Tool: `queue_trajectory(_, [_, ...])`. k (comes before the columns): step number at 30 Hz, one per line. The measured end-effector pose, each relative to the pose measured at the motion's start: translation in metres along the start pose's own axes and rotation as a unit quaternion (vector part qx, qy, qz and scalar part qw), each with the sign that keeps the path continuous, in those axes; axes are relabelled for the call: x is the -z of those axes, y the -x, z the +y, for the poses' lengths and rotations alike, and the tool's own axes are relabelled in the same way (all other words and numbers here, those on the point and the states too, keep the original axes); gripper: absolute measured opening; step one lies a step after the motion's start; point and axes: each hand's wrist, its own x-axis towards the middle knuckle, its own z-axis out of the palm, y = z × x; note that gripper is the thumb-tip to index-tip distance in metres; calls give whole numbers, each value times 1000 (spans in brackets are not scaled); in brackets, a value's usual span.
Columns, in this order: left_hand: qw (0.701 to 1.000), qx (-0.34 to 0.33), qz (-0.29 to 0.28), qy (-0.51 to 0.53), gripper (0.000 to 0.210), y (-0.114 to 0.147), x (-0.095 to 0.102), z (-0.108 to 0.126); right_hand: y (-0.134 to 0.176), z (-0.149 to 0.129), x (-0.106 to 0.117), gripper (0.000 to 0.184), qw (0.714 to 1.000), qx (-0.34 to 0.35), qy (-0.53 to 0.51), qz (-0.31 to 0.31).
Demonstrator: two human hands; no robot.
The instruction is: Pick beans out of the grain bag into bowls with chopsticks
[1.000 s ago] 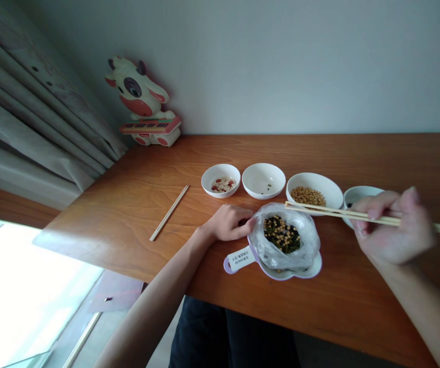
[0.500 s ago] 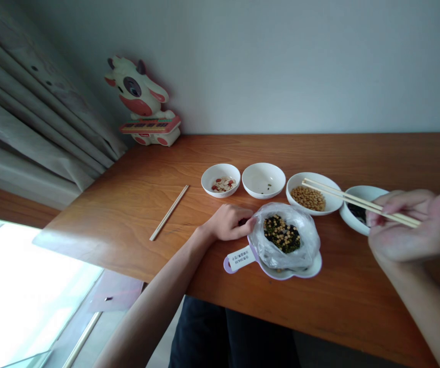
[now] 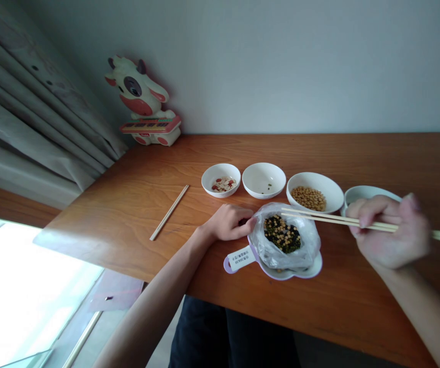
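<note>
Near the front edge of the wooden table, the handled bowl carries an open plastic bag of mixed beans; left hand sits at its left side, fingers curled, thumb at the bag; can't tell if it grips; right hand holds chopsticks, tips slightly apart over the bag's far edge; row behind: peanut bowl, bowl with few green beans, soybean bowl, fourth bowl partly hidden by right hand; spare chopsticks lie left.
</note>
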Motion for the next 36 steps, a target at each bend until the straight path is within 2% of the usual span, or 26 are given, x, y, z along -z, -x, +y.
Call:
queue_trajectory(2, [1000,-1,2,0,48,0,0,-1,8,2,-6,66,997,-27,18,-66])
queue_trajectory(4, [1000,-2,2,-1,48,0,-1,-1,17,5,-12,64,989,-25,50,-140])
queue_trajectory(8, [1000,-6,1,-9,48,1,-2,-3,34,11,-21,44,970,-25,88,-227])
queue_trajectory(11, [1000,-5,1,-12,49,1,-2,-3,38,11,-23,33,952,3,143,-270])
queue_trajectory(17, [1000,-1,2,1,48,1,-2,-2,31,6,-20,33,946,76,210,-234])
queue_trajectory(28, [1000,-3,1,14,46,0,-1,-2,25,7,-5,39,940,137,251,-183])
queue_trajectory(33, [1000,-3,1,13,46,0,-1,-2,26,10,-5,41,957,128,206,-159])
queue_trajectory(36, [1000,-2,0,12,47,1,-1,-2,27,16,-4,44,968,94,166,-162])
